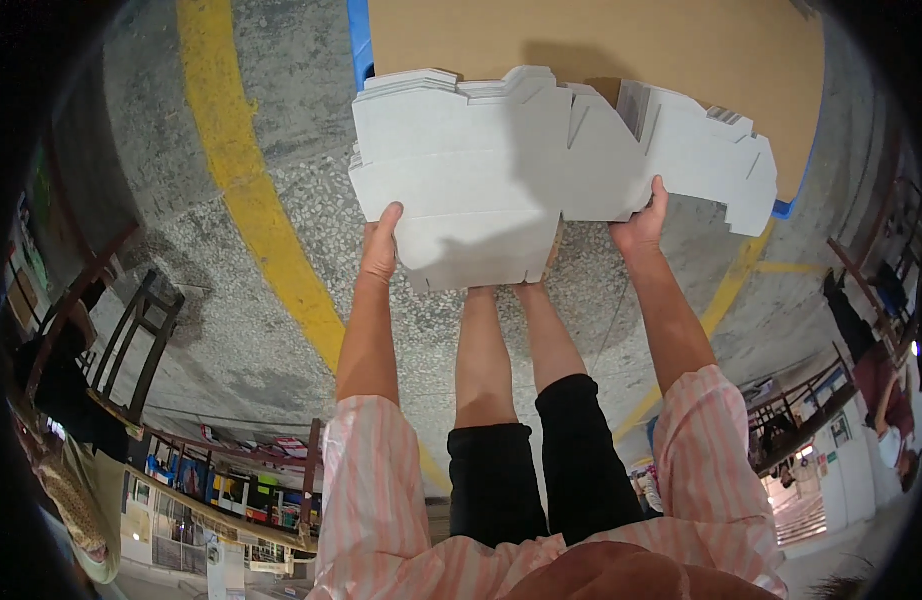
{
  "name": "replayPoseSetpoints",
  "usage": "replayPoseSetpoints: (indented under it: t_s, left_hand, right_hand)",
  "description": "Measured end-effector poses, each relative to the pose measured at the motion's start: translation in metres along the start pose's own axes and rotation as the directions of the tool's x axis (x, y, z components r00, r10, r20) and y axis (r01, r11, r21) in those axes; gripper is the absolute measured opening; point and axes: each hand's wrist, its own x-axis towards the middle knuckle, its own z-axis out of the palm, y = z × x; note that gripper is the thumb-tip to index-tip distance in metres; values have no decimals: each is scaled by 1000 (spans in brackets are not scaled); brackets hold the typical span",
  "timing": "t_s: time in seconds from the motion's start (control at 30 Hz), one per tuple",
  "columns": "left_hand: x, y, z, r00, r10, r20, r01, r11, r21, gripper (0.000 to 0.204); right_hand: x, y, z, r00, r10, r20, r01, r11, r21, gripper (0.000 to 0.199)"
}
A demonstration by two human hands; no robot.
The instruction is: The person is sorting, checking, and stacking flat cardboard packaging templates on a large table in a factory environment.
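Observation:
I hold a thick stack of flat white die-cut cardboard blanks point(501, 170) between both hands, above my legs. My left hand point(381, 245) grips the stack's lower left edge, thumb on top. My right hand point(641, 225) grips the lower right edge. The stack hangs over the near edge of a large brown cardboard sheet point(601, 45) that lies on a blue pallet point(359, 40). My feet are hidden under the stack.
The speckled concrete floor point(281, 130) carries a curved yellow painted line point(251, 200) on the left and another point(731, 280) on the right. A dark wooden chair point(131, 350) stands at the left. Shelves and a person point(881, 400) show at the right rim.

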Motion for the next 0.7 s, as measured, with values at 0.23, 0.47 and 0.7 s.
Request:
replayPoseSetpoints:
  t_s: [0.23, 0.47, 0.7]
  left_hand:
    - [-38, -13, 27, 994, 71, -88, -77, 996, -55, 71]
    - [-110, -66, 22, 964, -135, -231, 88, 975, -203, 65]
    - [-156, -37, 30, 955, -100, -281, 47, 980, -192, 64]
  right_hand:
    - [-7, -2, -11, 1000, 27, -7, -28, 996, -79, 63]
    - [-14, -4, -29, 995, 60, 78, -56, 997, -45, 60]
    - [-8, -7, -33, 980, 162, 113, -137, 970, -200, 58]
